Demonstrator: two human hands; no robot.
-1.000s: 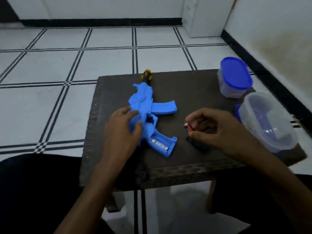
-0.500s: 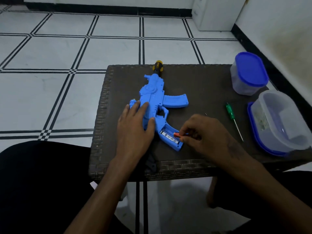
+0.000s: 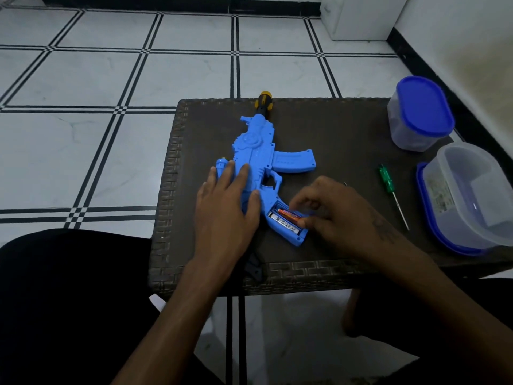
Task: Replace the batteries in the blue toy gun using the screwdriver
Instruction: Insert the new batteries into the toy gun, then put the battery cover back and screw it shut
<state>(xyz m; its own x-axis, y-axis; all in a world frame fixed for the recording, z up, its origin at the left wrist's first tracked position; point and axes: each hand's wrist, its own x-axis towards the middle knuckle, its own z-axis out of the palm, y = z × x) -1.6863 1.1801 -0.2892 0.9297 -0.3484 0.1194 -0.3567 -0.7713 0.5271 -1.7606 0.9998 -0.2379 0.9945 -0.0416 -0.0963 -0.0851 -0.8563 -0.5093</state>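
Observation:
The blue toy gun [image 3: 261,159] lies on the dark woven table [image 3: 347,129], muzzle pointing away from me, its grip compartment open toward me. My left hand [image 3: 226,207] lies flat on the gun's body with straight fingers. My right hand [image 3: 330,215] has curled fingers on a red battery [image 3: 288,213] lying in the open compartment beside a silver-labelled battery [image 3: 284,224]. A green-handled screwdriver [image 3: 388,187] lies on the table to the right of my right hand.
A closed tub with a blue lid [image 3: 420,113] stands at the table's far right. An open clear container [image 3: 472,195] resting on a blue lid sits at the right edge. A small black piece [image 3: 254,266] lies at the front edge. Tiled floor surrounds the table.
My right hand brought the red battery from the table to the gun's grip and set it into the compartment. My left hand shifted slightly but stayed on the gun.

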